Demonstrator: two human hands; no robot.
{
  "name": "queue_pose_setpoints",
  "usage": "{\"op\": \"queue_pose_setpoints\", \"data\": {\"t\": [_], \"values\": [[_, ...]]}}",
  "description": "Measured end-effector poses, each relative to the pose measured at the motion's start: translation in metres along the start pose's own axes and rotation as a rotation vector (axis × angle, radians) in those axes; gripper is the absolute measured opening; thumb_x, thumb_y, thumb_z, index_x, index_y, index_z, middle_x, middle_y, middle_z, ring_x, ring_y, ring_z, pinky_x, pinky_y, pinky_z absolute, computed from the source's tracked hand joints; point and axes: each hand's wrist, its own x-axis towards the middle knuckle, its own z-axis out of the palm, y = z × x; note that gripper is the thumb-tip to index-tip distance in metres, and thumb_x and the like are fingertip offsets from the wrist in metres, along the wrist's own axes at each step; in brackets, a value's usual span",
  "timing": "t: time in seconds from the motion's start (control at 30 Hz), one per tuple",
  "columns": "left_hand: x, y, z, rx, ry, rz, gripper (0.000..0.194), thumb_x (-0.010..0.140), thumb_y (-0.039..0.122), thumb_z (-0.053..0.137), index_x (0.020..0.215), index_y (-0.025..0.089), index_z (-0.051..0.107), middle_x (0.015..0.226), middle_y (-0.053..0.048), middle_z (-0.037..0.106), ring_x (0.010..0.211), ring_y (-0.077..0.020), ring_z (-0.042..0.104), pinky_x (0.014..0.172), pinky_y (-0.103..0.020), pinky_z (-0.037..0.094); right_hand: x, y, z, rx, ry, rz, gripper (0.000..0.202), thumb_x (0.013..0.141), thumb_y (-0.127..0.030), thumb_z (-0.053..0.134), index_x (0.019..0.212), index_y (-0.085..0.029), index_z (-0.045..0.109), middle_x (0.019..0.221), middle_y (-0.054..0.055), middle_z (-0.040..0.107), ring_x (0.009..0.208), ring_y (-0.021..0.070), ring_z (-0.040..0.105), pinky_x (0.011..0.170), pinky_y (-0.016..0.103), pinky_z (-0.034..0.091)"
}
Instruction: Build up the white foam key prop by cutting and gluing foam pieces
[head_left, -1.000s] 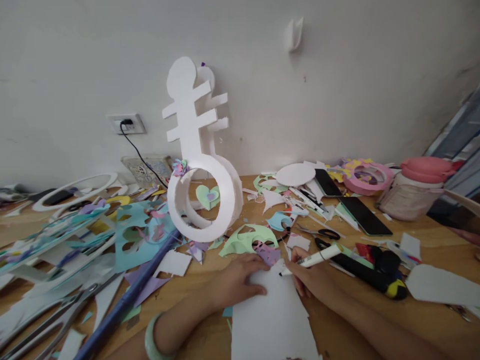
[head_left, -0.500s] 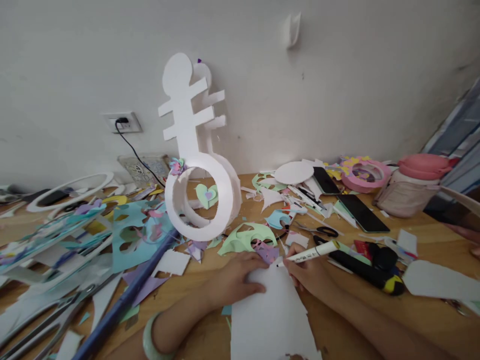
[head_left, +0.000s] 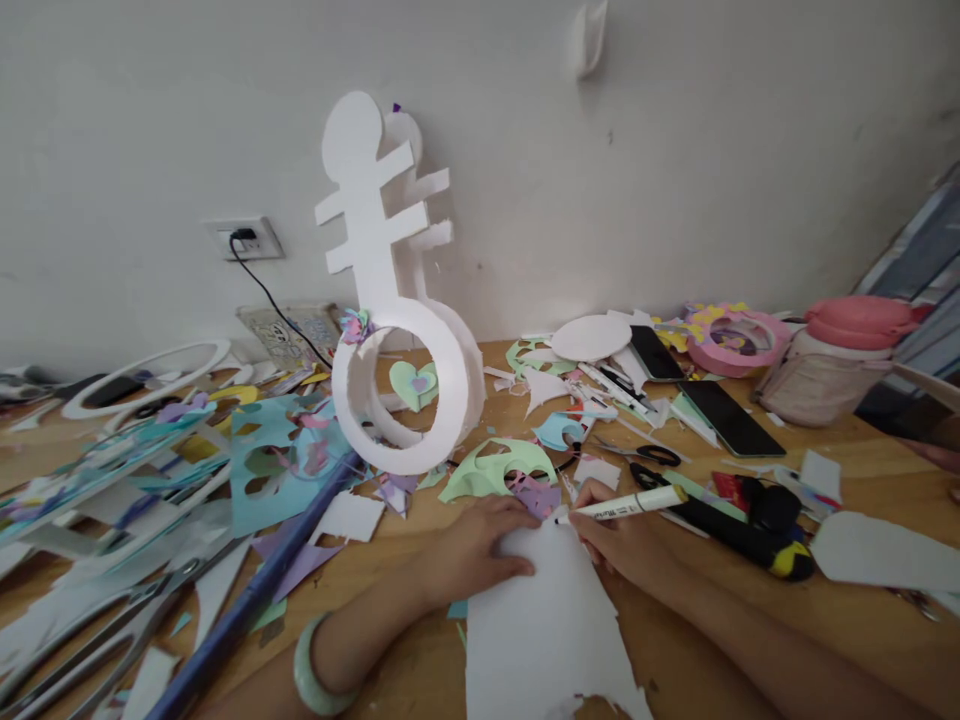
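The right hand has its grip clamped on a marker, tip at the far end of a white sheet toward the desk edge nearest the wearer; the left hand, thumb apart, rests on it. Marking seems in hand; the next stroke likely needs the sheet still.

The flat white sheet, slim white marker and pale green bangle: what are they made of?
Flat white sheet: matte, likely thick paper or thin foam board, given its dull face and ragged edge.
Slim white marker: probably smooth plastic, judging by its even, printed barrel.
Pale green bangle: smooth and rounded, perhaps stone, glass or plastic; the look leaves it open.
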Motion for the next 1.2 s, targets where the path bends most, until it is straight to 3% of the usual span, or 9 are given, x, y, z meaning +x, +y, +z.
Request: {"op": "queue_pose_setpoints", "data": {"t": [0.2,0.37,0.53,0.77,0.97,1.2], "values": [[0.0,0.002,-0.001,0.0,-0.003,-0.021,0.041,0.078,0.025,0.078,0.118,0.025,0.066,0.124,-0.005,0.066,0.12,-0.0264,0.056,0.105,-0.038,0.039,-0.003,-0.002,-0.002,0.016,-0.087,0.049,0.013,0.065,-0.033,0.053,0.065,-0.024,0.043,0.044,-0.01,0.043,0.035,0.0067,0.036,0.037,0.019,0.029],[0.001,0.003,-0.002,0.016,-0.017,-0.027,0.043,0.078,0.024,0.079,0.118,0.024,0.065,0.126,-0.005,0.066,0.121,-0.0255,0.056,0.105,-0.037,0.038,0.002,-0.001,0.001,0.017,-0.016,0.016,0.023,0.071,-0.044,0.053,0.068,-0.025,0.041,0.05,-0.01,0.044,0.037,0.0074,0.037,0.036,0.019,0.025],[0.001,0.0,0.0,0.039,-0.023,-0.024,0.042,0.08,0.025,0.078,0.12,0.022,0.065,0.127,-0.007,0.065,0.122,-0.0269,0.055,0.106,-0.039,0.039,-0.001,0.003,-0.002,-0.025,-0.045,0.011,0.013,0.071,-0.032,0.052,0.066,-0.024,0.042,0.051,-0.009,0.044,0.038,0.0075,0.037,0.038,0.021,0.024],[0.001,-0.004,0.002,0.028,-0.005,-0.004,0.037,0.082,0.029,0.074,0.117,0.025,0.065,0.126,-0.005,0.066,0.121,-0.0256,0.055,0.106,-0.038,0.04,-0.023,0.007,-0.003,-0.077,-0.179,0.061,0.009,0.07,-0.028,0.049,0.066,-0.024,0.042,0.05,-0.008,0.046,0.041,0.0094,0.038,0.041,0.022,0.028],[0.001,-0.008,0.003,0.001,0.015,0.029,0.036,0.083,0.033,0.072,0.117,0.025,0.065,0.126,-0.006,0.066,0.12,-0.0252,0.055,0.106,-0.04,0.04,-0.05,0.009,-0.006,-0.199,-0.201,0.035,0.013,0.067,-0.022,0.049,0.06,-0.023,0.038,0.056,-0.005,0.04,0.056,0.0121,0.039,0.051,0.023,0.028],[0.001,-0.008,0.003,0.007,0.002,0.016,0.039,0.082,0.035,0.074,0.118,0.024,0.066,0.127,-0.008,0.065,0.121,-0.0277,0.054,0.107,-0.041,0.038,-0.084,0.009,-0.011,-0.349,-0.298,0.152,0.01,0.067,-0.022,0.049,0.062,-0.023,0.041,0.067,-0.001,0.051,0.069,0.0174,0.047,0.061,0.027,0.034]]}}
